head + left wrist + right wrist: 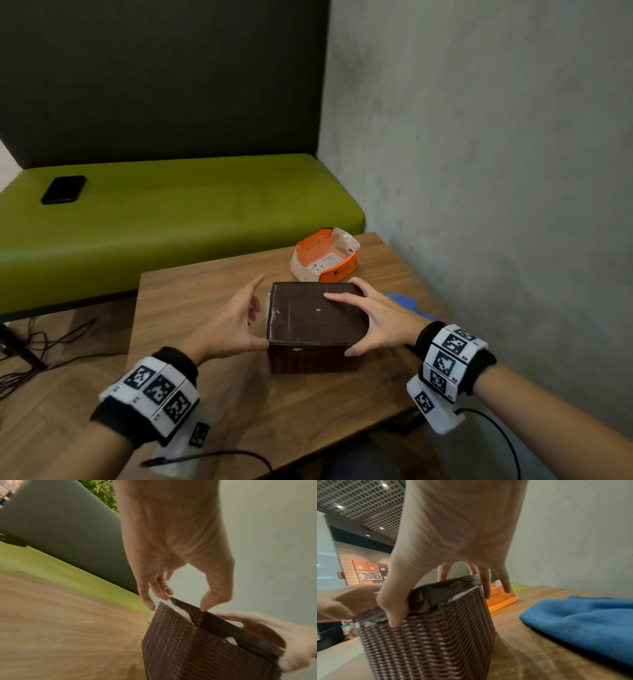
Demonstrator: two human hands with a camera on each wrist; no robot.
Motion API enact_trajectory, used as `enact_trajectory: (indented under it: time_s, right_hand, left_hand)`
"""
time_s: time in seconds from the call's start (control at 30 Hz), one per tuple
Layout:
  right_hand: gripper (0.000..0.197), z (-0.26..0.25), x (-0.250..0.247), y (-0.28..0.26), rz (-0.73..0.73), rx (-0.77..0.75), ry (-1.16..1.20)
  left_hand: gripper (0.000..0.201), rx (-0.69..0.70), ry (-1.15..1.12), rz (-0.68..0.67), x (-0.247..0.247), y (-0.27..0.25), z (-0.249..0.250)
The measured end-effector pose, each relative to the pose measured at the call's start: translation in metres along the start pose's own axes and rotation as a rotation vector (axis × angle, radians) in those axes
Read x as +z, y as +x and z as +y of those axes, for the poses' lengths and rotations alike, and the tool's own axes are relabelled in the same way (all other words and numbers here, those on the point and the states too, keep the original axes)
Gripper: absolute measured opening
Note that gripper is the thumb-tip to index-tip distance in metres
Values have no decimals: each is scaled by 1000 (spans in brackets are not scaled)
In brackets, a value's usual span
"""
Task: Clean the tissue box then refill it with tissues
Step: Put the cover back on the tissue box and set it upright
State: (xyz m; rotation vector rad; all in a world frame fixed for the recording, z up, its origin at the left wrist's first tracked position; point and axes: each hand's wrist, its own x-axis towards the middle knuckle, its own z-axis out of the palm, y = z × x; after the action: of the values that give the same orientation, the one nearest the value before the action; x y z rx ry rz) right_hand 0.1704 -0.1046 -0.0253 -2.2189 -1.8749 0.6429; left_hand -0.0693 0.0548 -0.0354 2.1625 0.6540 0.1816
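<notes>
Wicker tissue box (313, 358) | right hand (380, 318) grips lid (317, 311) | left hand (233, 325) spread, fingertips (151, 605) touching box edge

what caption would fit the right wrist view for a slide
Right hand grips the woven tissue box by its dark top, blue cloth and orange tissue pack nearby

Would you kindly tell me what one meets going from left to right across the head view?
The phone → left hand → box → right hand → wall.
</notes>
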Motion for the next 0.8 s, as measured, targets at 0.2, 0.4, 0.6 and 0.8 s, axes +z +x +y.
enact_trajectory:
  time_s: [0.2, 0.4, 0.6, 0.8]
  right_hand:
    - [99, -7, -1, 0, -25, 0, -17]
    - [102, -6, -6, 6, -15, -12, -21]
    - [92, 0, 5, 1, 70, -68, 38]
    - [90, 1, 8, 1, 122, -72, 93]
  left_hand:
    - [144, -53, 155, -164, 8, 17, 8]
    - [131, -66, 108, -77, 14, 17, 4]
    - [128, -61, -73, 164, 25, 1, 0]
    - [100, -20, -160, 223, 28, -9, -1]
